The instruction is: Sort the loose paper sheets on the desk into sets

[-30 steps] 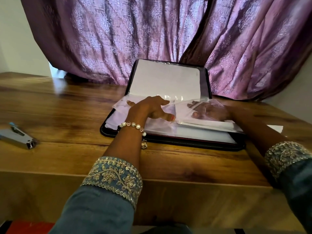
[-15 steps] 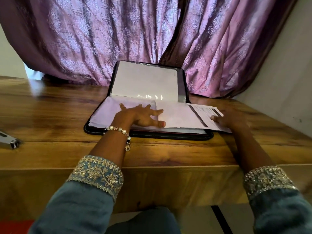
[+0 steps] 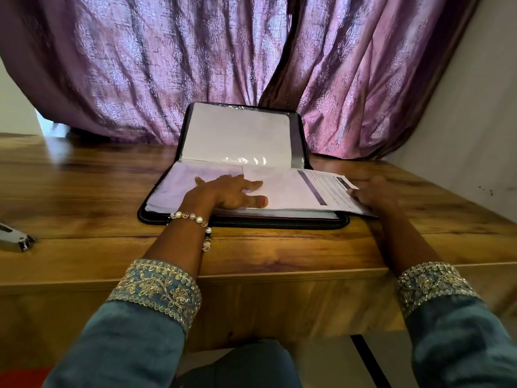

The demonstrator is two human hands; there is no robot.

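Wooden desk [image 3: 84,191], open black folder [image 3: 296,222] against purple curtain [image 3: 140,65], left hand [image 3: 226,193] flat, fingers spread on its sheets, right hand [image 3: 375,193] gripping printed sheet [image 3: 321,189] at folder's right edge, stapler [image 3: 16,238] far left.

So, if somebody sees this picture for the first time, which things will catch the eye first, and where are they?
Probably the black zip folder, lying open at the middle of the brown wooden desk before the purple patterned curtain. The left hand rests flat on its white pages, while the right hand holds the printed white paper sheet jutting over the folder's right edge. A silver metal stapler lies far left.
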